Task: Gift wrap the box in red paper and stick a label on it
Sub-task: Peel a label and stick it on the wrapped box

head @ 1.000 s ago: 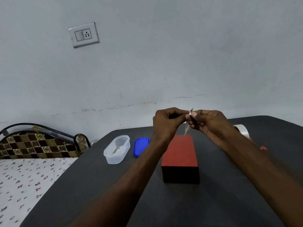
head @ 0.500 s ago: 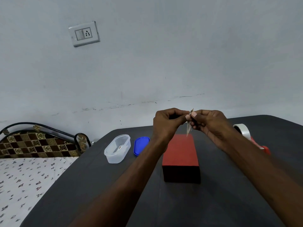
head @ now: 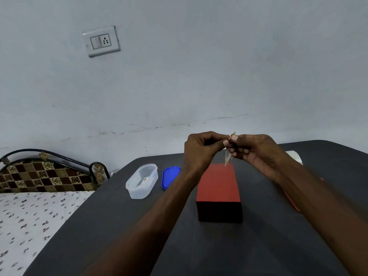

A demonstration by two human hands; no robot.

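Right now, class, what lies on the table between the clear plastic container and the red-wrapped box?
In the head view, a blue lid lies flat between the clear container and the red box; the left forearm also crosses above that stretch.

Box (head: 218,188) at mid bench (head: 119,236). Left of it a lid (head: 170,177), then farther left an open container (head: 142,181). Above the box's far end, left hand (head: 201,150) and right hand (head: 256,151), meeting on a label (head: 228,156). Tape roll (head: 294,157) behind the right forearm. Bed (head: 29,216) left of the bench.
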